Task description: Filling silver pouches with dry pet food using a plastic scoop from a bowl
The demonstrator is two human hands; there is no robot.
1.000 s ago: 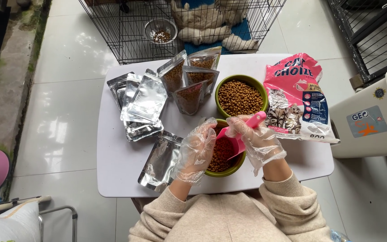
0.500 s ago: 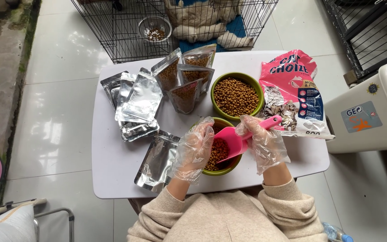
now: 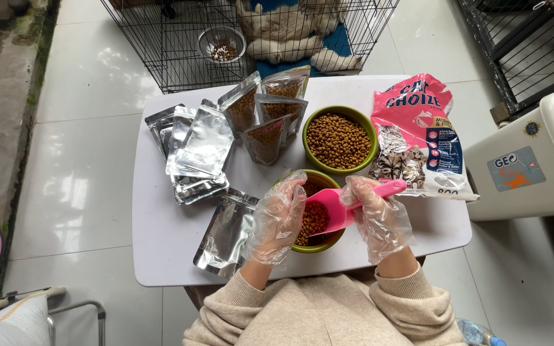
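Tilting risks spills: the pink plastic scoop [image 3: 331,211] is gripped by the gloved right hand [image 3: 379,218]; the left hand [image 3: 277,221], fingers loosely spread, is rested on the near green bowl [image 3: 328,240].

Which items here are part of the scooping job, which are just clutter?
In use: right hand holding pink scoop; left hand on near bowl; far bowl; filled pouches; empty pouches; feed bag.
Lying about: cage; metal dish; white bin.

Bright, soft daylight, sharp picture
Glare on the glossy white floor tiles [image 3: 91,77] and crinkled silver foil pouches [image 3: 200,144]; shadows faint, edges slightly bent
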